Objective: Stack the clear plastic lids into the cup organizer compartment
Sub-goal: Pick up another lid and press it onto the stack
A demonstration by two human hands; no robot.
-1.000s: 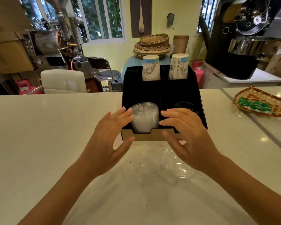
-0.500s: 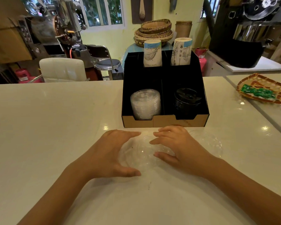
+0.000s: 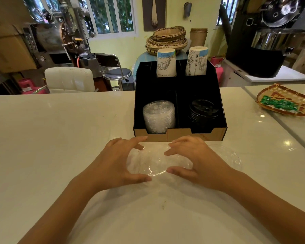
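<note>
A black cup organizer [image 3: 180, 136] with a cardboard-coloured front stands on the white counter. Its front left compartment holds a stack of clear plastic lids [image 3: 158, 117]. The front right one holds black lids [image 3: 203, 110]. Just in front of it, clear lids [image 3: 151, 162] lie on the counter between my hands. My left hand [image 3: 113, 164] curls around their left edge and my right hand [image 3: 195, 161] around their right edge, fingers touching the plastic. Another clear lid [image 3: 227, 155] lies to the right of my right hand.
Two paper cup stacks [image 3: 165, 62] stand in the organizer's rear compartments. A woven tray with green packets [image 3: 285, 101] sits at the right on the counter. Beyond the counter are a white chair [image 3: 69, 80], a stool and coffee machines.
My hands came down from the organizer's front to the counter and closed in on the clear lids lying there. The view has tilted a little.
</note>
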